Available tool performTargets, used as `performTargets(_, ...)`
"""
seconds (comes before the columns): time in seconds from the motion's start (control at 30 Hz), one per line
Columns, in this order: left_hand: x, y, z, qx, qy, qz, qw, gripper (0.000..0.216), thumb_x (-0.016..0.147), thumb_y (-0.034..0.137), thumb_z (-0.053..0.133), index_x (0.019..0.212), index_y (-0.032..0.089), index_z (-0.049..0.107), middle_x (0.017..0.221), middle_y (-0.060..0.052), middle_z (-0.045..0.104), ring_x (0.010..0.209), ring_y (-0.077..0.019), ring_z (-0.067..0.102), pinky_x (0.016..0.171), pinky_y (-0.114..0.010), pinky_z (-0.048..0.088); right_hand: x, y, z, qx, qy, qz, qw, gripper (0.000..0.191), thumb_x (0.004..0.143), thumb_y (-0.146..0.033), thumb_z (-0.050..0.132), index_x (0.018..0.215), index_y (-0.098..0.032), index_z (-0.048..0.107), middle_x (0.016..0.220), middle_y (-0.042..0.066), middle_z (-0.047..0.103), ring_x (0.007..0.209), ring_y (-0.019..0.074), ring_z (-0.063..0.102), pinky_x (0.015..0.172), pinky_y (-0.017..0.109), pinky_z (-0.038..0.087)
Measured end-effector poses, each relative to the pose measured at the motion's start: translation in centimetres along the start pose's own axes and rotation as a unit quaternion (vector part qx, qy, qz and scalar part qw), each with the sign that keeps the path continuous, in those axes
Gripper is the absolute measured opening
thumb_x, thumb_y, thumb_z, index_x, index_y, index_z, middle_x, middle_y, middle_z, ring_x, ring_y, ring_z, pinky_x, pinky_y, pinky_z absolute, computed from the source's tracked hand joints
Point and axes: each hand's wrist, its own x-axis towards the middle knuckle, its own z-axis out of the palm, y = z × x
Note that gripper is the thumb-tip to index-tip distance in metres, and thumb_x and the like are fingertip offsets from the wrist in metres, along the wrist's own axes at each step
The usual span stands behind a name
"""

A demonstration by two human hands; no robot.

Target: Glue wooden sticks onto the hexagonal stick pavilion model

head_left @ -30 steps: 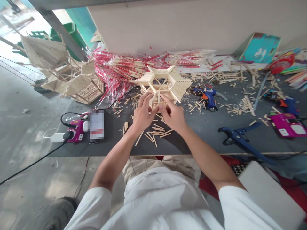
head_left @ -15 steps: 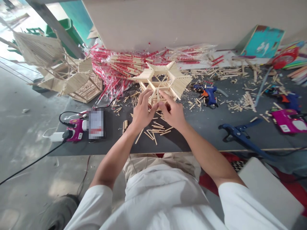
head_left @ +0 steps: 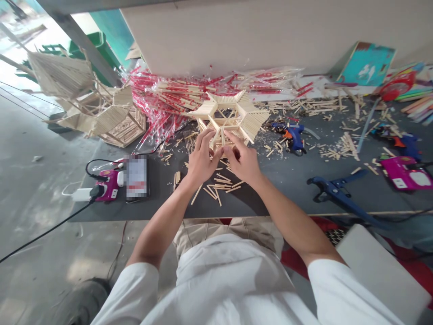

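On the near side of the stick model (head_left: 252, 118), left hand (head_left: 201, 161) and right hand (head_left: 245, 164) curve fingers half-open against it, exact hold unclear; press lightly, evenly

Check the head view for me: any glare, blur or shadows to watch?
Head view: upper-left corner washed out; plastic wrappers glint; phone screen pixelated; shadow darkens the tabletop near the loose sticks; small wood scraps look soft, though the stick model reads clearly enough.
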Motion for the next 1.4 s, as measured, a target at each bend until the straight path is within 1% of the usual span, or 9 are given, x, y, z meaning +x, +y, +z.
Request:
performTargets(0.13, 0.0, 0.2, -0.2, -0.003, -0.003, -0.004, 1.0, 0.051, 0.105, 0.047, 0.058, 0.152, 0.029, 0.046, 0.159, -0.013, 0.048, 0.106, -0.0186, 0.071, 0.074, -0.027, 0.061, -0.2, 0.3, 0.2, -0.001, 0.001, -0.017, 1.0, 0.051, 0.109, -0.048, 0.049, 0.154, -0.025, 0.055, 0.066, -0.002, 0.061, 0.056, 0.0171, 0.055, 0.066, 0.035, 0.049)
performTargets(0.23, 0.0, 0.5, -0.3, 0.002, 0.0, 0.002, 1.0, 0.051, 0.106, 0.048, 0.058, 0.151, 0.028, 0.046, 0.159, -0.014, 0.049, 0.117, -0.0224, 0.07, 0.077, -0.027, 0.062, -0.5, 0.7, 0.1, -0.007, 0.02, -0.053, 0.998, 0.052, 0.109, -0.043, 0.051, 0.158, -0.027, 0.05, 0.066, -0.003, 0.061, 0.055, 0.0165, 0.056, 0.063, 0.033, 0.051)
performTargets(0.37, 0.0, 0.6, -0.3, 0.006, 0.004, 0.007, 1.0, 0.051, 0.105, 0.05, 0.058, 0.149, 0.026, 0.046, 0.159, -0.014, 0.049, 0.127, -0.0256, 0.066, 0.08, -0.028, 0.064, -1.1, 0.7, -1.2, -0.058, 0.045, -0.195, 0.978, 0.041, 0.107, -0.035, 0.052, 0.149, -0.032, 0.056, 0.063, -0.006, 0.064, 0.05, 0.0133, 0.054, 0.056, 0.028, 0.05)
performTargets(0.43, 0.0, 0.6, -0.2, 0.006, 0.005, 0.006, 1.0, 0.051, 0.105, 0.051, 0.057, 0.149, 0.026, 0.046, 0.158, -0.014, 0.05, 0.128, -0.0257, 0.066, 0.081, -0.028, 0.064, -1.2, 0.7, -2.3, -0.088, 0.1, -0.234, 0.963, 0.033, 0.106, -0.033, 0.054, 0.137, -0.032, 0.065, 0.063, -0.005, 0.065, 0.047, 0.0118, 0.051, 0.052, 0.027, 0.047)
performTargets(0.57, 0.1, 0.5, -0.3, 0.013, -0.003, -0.003, 1.0, 0.052, 0.106, 0.055, 0.054, 0.148, 0.026, 0.047, 0.158, -0.015, 0.05, 0.127, -0.0254, 0.066, 0.084, -0.031, 0.065, -0.5, 1.9, -4.7, -0.098, 0.295, -0.158, 0.937, 0.026, 0.106, -0.043, 0.055, 0.116, -0.026, 0.072, 0.066, 0.0, 0.064, 0.044, 0.0122, 0.047, 0.047, 0.032, 0.041)
performTargets(0.67, 0.2, 0.6, -0.4, 0.015, -0.011, -0.01, 1.0, 0.055, 0.104, 0.057, 0.056, 0.149, 0.026, 0.046, 0.158, -0.015, 0.049, 0.124, -0.024, 0.067, 0.081, -0.029, 0.065, 0.4, 4.1, -5.8, -0.069, 0.353, -0.091, 0.929, 0.035, 0.108, -0.054, 0.048, 0.114, -0.027, 0.07, 0.067, 0.0, 0.059, 0.046, 0.0144, 0.051, 0.047, 0.033, 0.04)
performTargets(0.87, 0.2, 0.6, -0.2, 0.024, -0.002, -0.008, 1.0, 0.054, 0.104, 0.057, 0.057, 0.147, 0.025, 0.048, 0.156, -0.014, 0.051, 0.126, -0.0242, 0.066, 0.079, -0.027, 0.064, 1.6, 6.7, -5.4, -0.039, 0.305, -0.072, 0.949, 0.037, 0.109, -0.057, 0.044, 0.116, -0.029, 0.067, 0.071, 0.0, 0.057, 0.054, 0.0166, 0.058, 0.049, 0.033, 0.044)
performTargets(1.13, 0.3, 0.0, 0.1, 0.027, 0.003, -0.005, 1.0, 0.061, 0.1, 0.063, 0.06, 0.149, 0.029, 0.046, 0.155, -0.014, 0.05, 0.098, -0.0172, 0.072, 0.07, -0.027, 0.06, 1.5, 5.8, -4.6, 0.016, 0.252, -0.056, 0.966, 0.032, 0.107, -0.056, 0.052, 0.111, -0.03, 0.071, 0.066, -0.001, 0.053, 0.055, 0.0182, 0.057, 0.054, 0.036, 0.051)
performTargets(1.4, 0.4, 0.0, -0.1, 0.024, 0.0, 0.0, 1.0, 0.061, 0.1, 0.066, 0.057, 0.148, 0.03, 0.046, 0.155, -0.013, 0.049, 0.104, -0.0185, 0.071, 0.071, -0.026, 0.061, 1.3, 5.1, -4.3, 0.043, 0.251, -0.077, 0.964, 0.026, 0.104, -0.052, 0.059, 0.107, -0.03, 0.073, 0.062, -0.003, 0.048, 0.049, 0.0155, 0.047, 0.053, 0.036, 0.048)
